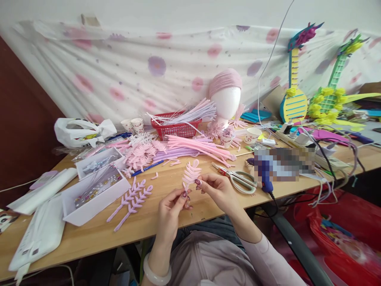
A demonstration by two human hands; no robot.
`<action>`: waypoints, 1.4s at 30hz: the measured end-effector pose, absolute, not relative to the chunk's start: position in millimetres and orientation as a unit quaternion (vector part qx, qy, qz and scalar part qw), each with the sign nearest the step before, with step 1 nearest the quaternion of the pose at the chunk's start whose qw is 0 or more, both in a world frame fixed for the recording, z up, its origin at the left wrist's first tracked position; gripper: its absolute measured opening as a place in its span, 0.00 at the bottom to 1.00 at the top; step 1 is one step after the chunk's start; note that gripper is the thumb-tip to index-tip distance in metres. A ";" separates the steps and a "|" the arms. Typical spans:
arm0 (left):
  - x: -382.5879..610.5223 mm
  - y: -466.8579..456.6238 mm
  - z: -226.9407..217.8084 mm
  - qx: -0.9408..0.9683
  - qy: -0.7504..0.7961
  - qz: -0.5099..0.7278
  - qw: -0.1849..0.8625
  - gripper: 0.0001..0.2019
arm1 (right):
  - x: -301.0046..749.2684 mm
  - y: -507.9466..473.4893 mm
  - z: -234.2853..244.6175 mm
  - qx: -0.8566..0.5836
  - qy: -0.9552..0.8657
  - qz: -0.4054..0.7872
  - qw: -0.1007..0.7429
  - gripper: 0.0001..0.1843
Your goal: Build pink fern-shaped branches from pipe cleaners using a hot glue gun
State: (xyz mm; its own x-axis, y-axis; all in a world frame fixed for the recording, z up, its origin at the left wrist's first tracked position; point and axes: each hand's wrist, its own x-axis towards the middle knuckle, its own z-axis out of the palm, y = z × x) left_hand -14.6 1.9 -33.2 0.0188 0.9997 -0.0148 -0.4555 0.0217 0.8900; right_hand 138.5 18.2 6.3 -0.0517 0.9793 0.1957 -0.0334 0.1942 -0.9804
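Observation:
A pink pipe-cleaner leaf (191,173) stands upright between both hands over the wooden table's (166,216) front edge. My left hand (171,212) pinches its lower stem with closed fingers. My right hand (214,187) grips the leaf's base from the right, fingers curled. Two finished lilac pipe-cleaner fronds (131,200) lie on the table to the left. Scissors (236,176) lie just right of my right hand.
White boxes of gems (95,192) sit at the left, a red basket (175,126) of pipe cleaners and loose pink bundles (196,147) behind. A foam head (226,99), paper cups, a blue glue gun (264,178) and cables crowd the right.

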 end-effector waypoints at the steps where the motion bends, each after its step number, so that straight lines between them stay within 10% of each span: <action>1: -14.6 1.9 -32.7 0.366 0.372 0.594 0.613 0.11 | 138.4 17.9 7.1 -0.427 -0.554 0.470 0.538 0.17; 42: -16.1 2.3 -34.4 0.355 0.366 0.586 0.630 0.10 | 146.1 18.3 0.6 -0.405 -0.567 0.441 0.565 0.14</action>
State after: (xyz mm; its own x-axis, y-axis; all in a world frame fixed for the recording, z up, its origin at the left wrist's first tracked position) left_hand -16.1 2.3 -34.4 0.0456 0.9980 -0.0448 -0.4785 0.0612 0.8760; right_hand 146.1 18.3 0.6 -0.0330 0.9583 0.2839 -0.0396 0.2826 -0.9584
